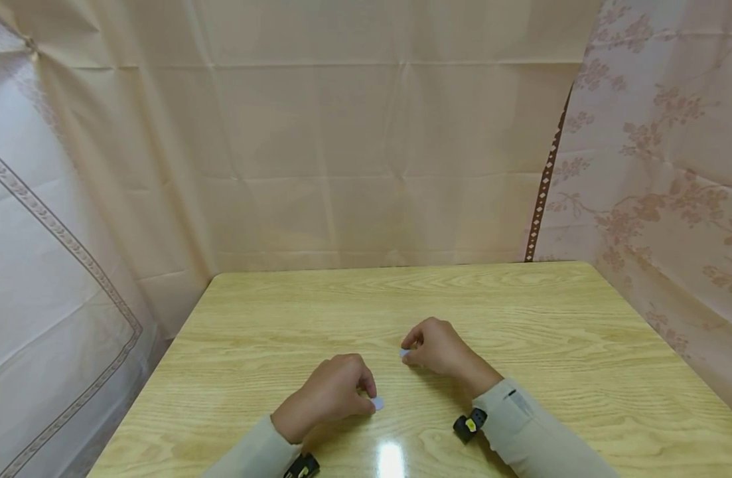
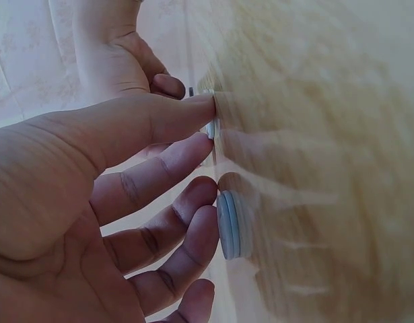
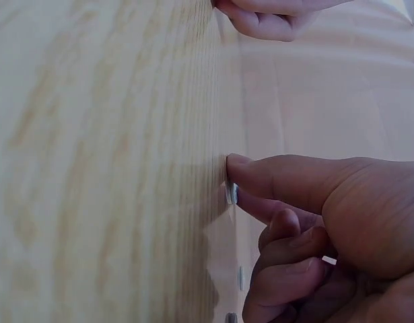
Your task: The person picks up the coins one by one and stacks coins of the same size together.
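On the wooden table (image 1: 270, 312), my left hand (image 1: 336, 395) pinches a small pale round disc (image 1: 377, 403) by its edge between thumb and forefinger. Farther back and to the right, my right hand (image 1: 440, 345) pinches a similar pale disc (image 1: 405, 352), its thumb and fingertip low at the tabletop. In the left wrist view, a light-blue disc (image 2: 230, 225) lies on the table right by the left hand's other fingertips; the head view hides it. Two more discs show small in the right wrist view, one (image 3: 241, 278) beyond the other (image 3: 231, 317).
A beige cloth (image 1: 366, 153) hangs behind the table's far edge. Patterned white cloth (image 1: 49, 285) hangs at the left, and flowered cloth (image 1: 670, 179) at the right. Each wrist wears a black band (image 1: 467, 425). Light glares off the table's near part.
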Tool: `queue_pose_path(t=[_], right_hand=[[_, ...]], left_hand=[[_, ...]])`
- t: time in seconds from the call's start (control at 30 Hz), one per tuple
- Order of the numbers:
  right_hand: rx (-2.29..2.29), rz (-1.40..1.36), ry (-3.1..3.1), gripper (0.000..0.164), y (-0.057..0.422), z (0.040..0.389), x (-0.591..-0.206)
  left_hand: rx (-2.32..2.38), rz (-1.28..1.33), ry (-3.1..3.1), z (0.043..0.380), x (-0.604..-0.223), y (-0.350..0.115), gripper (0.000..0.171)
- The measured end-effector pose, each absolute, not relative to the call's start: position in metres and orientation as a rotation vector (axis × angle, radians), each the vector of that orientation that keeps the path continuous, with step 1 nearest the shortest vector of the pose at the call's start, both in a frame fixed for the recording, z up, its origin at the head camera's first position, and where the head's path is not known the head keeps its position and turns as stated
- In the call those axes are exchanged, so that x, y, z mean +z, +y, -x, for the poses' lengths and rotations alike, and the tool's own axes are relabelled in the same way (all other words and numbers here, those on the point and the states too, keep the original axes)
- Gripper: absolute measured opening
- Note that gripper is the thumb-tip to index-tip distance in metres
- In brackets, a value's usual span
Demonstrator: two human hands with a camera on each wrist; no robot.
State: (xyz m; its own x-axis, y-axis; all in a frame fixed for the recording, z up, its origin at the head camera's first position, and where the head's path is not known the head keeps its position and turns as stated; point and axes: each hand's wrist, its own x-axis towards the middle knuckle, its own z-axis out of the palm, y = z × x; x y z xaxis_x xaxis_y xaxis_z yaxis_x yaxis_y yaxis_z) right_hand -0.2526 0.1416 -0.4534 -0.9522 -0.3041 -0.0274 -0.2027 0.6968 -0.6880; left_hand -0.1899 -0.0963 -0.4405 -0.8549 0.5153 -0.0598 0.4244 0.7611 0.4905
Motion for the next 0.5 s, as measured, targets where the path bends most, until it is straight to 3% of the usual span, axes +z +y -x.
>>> queue_pose_path(t=[0.5], right_hand=[[-0.972,0.459,2.870,0.014,0.1377,0.2496,-0.4510]], left_hand=[[0.668,-0.764,2.780,0.1906,-0.4413,-0.0959,0.013]])
